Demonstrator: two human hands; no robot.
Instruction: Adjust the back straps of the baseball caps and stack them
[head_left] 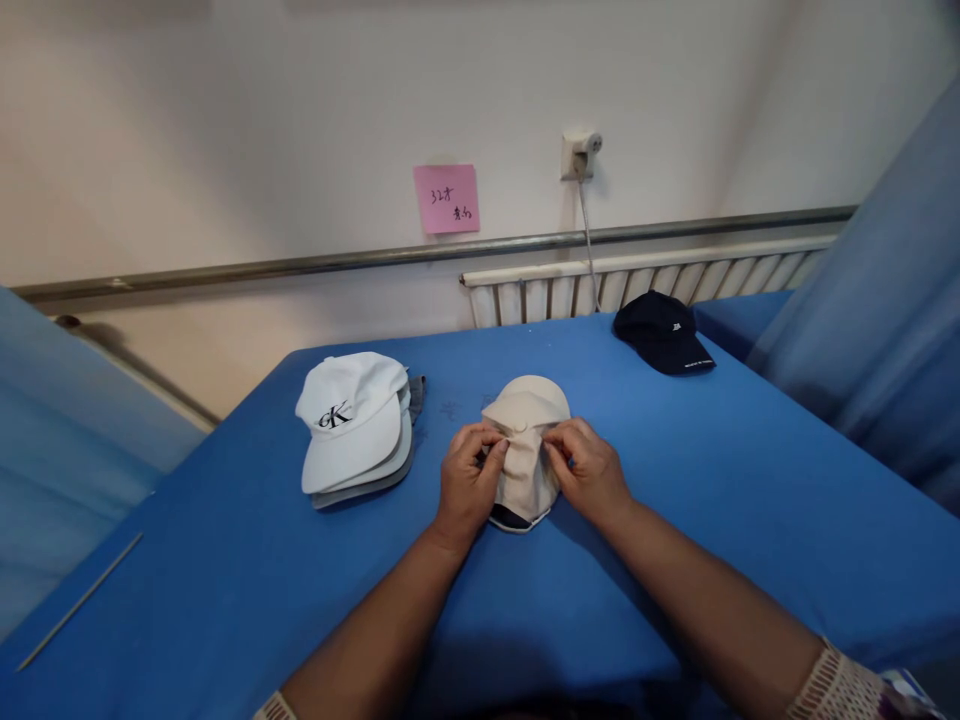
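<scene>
To the left of the left hand [470,482] sits a stack of caps [354,425], a white one on top; the left hand pinches the near-left side of the beige cap [529,445], which lies between both hands, the right hand [590,467] pinching its right side; beyond the right hand rests a black cap [663,332]

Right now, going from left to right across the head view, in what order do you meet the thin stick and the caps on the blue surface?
Thin stick, stack of caps with a white CK cap on top, beige baseball cap, dark baseball cap.
</scene>
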